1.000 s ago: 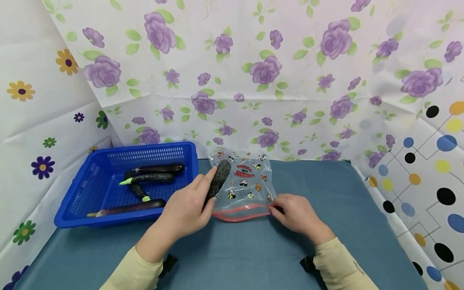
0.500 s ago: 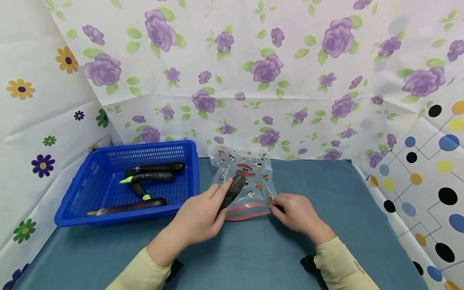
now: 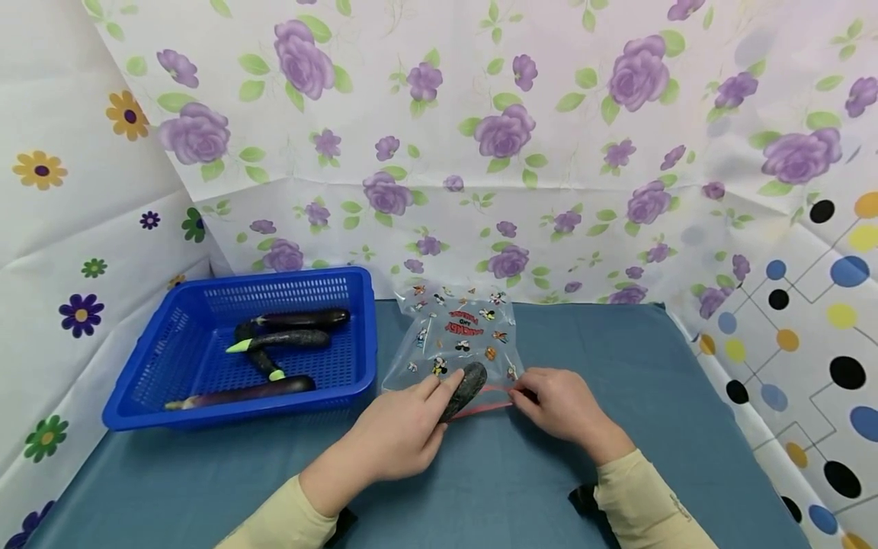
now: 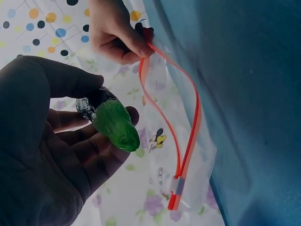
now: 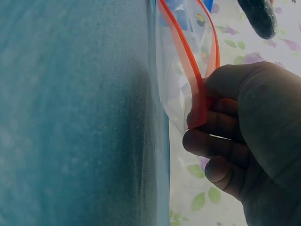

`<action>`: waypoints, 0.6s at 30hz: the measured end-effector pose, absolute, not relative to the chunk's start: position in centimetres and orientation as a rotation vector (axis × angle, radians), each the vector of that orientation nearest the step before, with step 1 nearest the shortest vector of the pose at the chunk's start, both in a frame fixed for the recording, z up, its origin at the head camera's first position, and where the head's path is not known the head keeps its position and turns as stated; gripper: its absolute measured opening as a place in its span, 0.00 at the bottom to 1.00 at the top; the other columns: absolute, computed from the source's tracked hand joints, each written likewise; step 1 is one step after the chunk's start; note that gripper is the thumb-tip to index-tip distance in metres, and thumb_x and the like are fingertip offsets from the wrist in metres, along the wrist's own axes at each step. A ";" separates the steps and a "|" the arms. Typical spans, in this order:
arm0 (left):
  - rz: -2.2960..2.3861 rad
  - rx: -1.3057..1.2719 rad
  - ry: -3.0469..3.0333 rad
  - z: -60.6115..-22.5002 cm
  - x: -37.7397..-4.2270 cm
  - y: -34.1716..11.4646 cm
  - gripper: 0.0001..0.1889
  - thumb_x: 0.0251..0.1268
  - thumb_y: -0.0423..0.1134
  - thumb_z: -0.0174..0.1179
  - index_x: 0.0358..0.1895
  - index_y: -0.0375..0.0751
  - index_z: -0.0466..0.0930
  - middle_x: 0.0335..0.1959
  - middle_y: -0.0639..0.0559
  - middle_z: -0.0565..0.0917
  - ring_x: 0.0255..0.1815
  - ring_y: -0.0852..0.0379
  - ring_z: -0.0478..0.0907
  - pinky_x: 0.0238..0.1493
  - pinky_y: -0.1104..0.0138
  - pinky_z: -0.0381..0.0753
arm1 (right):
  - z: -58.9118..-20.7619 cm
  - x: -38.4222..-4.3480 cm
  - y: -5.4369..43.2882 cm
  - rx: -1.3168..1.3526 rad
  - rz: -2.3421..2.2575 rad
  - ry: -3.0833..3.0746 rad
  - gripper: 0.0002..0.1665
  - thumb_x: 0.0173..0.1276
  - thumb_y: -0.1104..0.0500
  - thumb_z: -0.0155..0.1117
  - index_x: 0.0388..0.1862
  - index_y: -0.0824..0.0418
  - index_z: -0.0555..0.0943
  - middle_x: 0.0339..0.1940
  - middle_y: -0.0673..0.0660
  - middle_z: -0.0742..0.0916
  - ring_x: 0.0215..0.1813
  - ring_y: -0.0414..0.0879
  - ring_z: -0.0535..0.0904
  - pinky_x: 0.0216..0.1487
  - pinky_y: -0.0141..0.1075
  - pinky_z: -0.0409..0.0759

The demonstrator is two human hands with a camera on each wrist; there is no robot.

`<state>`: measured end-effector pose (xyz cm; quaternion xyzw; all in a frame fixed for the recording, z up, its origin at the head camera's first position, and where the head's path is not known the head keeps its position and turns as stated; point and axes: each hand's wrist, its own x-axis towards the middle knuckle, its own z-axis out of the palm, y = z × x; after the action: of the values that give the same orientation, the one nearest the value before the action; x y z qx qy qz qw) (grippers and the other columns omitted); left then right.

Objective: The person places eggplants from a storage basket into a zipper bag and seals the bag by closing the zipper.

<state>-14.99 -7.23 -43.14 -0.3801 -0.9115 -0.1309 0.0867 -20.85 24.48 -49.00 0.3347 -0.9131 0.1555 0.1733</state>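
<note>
My left hand grips a short, dark eggplant, its green stem end pointing back out of the grip in the left wrist view. In the head view the eggplant overlaps the red-edged mouth of a clear zip bag printed with cartoon figures. The bag lies flat, mouth toward me. My right hand pinches the right corner of that mouth between thumb and fingers. The red zip strip bows apart into a loop, with a slider at its far end in the left wrist view.
To the left stands a blue plastic basket holding several eggplants. A blue-green cloth covers the table. Floral sheeting hangs behind, and dotted sheeting stands along the right side.
My left hand has moved right and toward me with the eggplant, from over the bag's printed body to its red mouth. The right hand keeps its pinch in the same place.
</note>
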 end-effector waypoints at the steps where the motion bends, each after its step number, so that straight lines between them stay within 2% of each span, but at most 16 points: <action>1: -0.386 -1.137 -2.724 -43.3 -15.0 -7.2 0.37 0.79 0.43 0.67 0.86 0.40 0.66 0.58 0.45 0.85 0.38 0.53 0.87 0.35 0.57 0.88 | -49.0 -20.9 24.5 0.952 0.443 -2.584 0.08 0.73 0.59 0.79 0.34 0.48 0.90 0.28 0.41 0.85 0.26 0.30 0.74 0.30 0.35 0.77; 11: -0.342 -1.188 -2.776 -44.1 -15.0 -6.7 0.37 0.79 0.43 0.68 0.85 0.40 0.68 0.56 0.47 0.84 0.34 0.54 0.85 0.34 0.57 0.86 | -48.9 -20.9 24.5 0.945 0.424 -2.590 0.07 0.73 0.58 0.80 0.34 0.49 0.90 0.27 0.41 0.84 0.25 0.30 0.72 0.29 0.34 0.74; 18: -0.297 -1.219 -2.783 -44.5 -15.0 -6.8 0.37 0.77 0.43 0.69 0.85 0.43 0.69 0.60 0.48 0.85 0.41 0.51 0.88 0.41 0.55 0.89 | -48.9 -20.8 24.4 0.936 0.421 -2.610 0.07 0.74 0.57 0.79 0.34 0.48 0.89 0.28 0.40 0.84 0.26 0.30 0.72 0.29 0.35 0.74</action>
<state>-15.02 -6.79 -44.54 -0.3990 -0.9107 -0.0971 0.0444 -20.80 24.40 -48.86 0.3291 -0.9174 0.1481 0.1676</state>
